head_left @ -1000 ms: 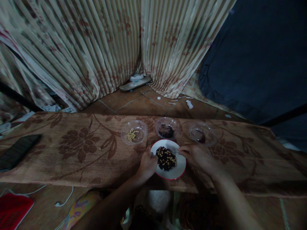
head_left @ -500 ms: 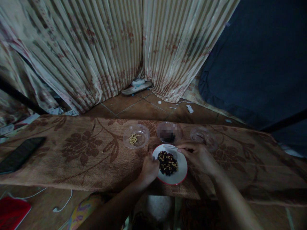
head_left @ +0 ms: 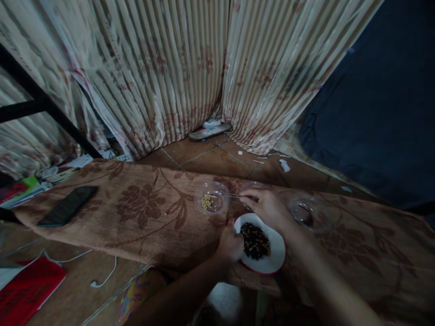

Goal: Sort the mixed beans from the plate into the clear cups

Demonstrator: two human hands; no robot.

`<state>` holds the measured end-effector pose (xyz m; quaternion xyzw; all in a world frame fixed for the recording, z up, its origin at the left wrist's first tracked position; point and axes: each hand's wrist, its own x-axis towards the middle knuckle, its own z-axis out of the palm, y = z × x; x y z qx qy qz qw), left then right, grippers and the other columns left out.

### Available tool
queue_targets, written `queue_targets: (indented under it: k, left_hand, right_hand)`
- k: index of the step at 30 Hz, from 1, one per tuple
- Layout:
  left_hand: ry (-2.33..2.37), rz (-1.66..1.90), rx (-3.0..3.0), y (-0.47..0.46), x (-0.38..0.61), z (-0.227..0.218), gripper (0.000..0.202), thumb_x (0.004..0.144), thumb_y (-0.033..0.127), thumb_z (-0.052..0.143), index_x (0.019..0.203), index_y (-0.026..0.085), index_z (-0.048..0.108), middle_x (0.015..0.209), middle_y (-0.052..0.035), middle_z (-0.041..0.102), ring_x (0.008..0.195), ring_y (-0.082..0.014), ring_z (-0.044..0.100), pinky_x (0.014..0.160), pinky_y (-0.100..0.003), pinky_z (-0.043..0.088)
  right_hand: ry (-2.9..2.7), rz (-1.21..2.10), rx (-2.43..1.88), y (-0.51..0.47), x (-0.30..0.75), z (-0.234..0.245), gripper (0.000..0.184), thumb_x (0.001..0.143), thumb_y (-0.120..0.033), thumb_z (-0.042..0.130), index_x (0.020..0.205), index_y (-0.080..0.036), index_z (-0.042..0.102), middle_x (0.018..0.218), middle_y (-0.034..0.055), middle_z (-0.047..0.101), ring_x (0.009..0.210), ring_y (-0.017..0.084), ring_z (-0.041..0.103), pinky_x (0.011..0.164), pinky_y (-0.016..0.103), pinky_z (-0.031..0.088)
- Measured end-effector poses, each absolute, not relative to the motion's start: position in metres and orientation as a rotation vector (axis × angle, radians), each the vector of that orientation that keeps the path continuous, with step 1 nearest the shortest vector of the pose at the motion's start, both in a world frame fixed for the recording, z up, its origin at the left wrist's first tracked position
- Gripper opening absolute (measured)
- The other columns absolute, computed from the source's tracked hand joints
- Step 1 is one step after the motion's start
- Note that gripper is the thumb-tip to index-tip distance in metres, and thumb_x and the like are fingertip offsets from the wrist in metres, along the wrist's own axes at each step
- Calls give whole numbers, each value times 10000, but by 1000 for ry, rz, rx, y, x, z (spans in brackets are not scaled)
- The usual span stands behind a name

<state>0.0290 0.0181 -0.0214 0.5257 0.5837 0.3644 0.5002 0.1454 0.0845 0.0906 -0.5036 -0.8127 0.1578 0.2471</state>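
A white plate with a red rim point(head_left: 276, 257) holds a heap of mixed dark and pale beans point(head_left: 254, 241). My left hand point(head_left: 229, 244) is closed on the plate's left edge. My right hand point(head_left: 267, 204) pinches thin metal tweezers point(head_left: 233, 195), whose tips reach over a clear bowl of pale yellow beans point(head_left: 211, 199). A second clear bowl point(head_left: 250, 186) is mostly hidden behind my right hand. A third clear bowl point(head_left: 306, 213) with something dark in it sits to the right.
A brown floral cloth point(head_left: 142, 213) covers the low table. A black phone point(head_left: 67, 205) lies at its left end. On the floor are a red book point(head_left: 27, 290), a white cable point(head_left: 103, 280), papers point(head_left: 73, 162), a sandal point(head_left: 210, 130). Striped curtains point(head_left: 170, 72) hang behind.
My right hand has moved left from the plate, carrying the tweezers over the bowl of pale beans. The left hand stays on the plate. The view has swung left.
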Motion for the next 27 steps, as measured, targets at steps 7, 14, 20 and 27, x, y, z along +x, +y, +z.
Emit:
queue_targets:
  k: [7,14,20,27]
  left_hand:
    - [1417,848,1251,23,26,-17,432,664,22,390,1052,145,534,843,-29,667,725,-123,596,728,-222,479]
    - [1450,854,1243,38,20,-12,489,647,37,393,1099,132,554,910,-65,677,807,-162,615,773,-274,477]
    - [1552,891,1284,36,20,-12,449,657,51,412,1076,104,566,805,-56,673,715,-155,601,705,-263,480]
    - [1539,880,1272,34,19,-12,421,645,43,426,1019,125,603,791,-38,683,679,-140,603,662,-235,479]
  right_hand:
    - [-2019,679,-1537,36,210,75,243,806,-372,538,907,-225,703,901,33,710,794,197,643,682,286,487]
    - [-2133,658,-1650,23,231,59,210,824,-372,525,886,-264,693,911,11,708,811,188,637,710,276,455]
    - [-2271,464,-1639,23,224,57,209,845,-344,505,898,-268,692,893,7,695,792,166,620,678,257,420]
    - [-2328,485,-1638,23,219,60,227,861,-332,483,819,-257,693,844,8,674,774,161,603,681,257,398]
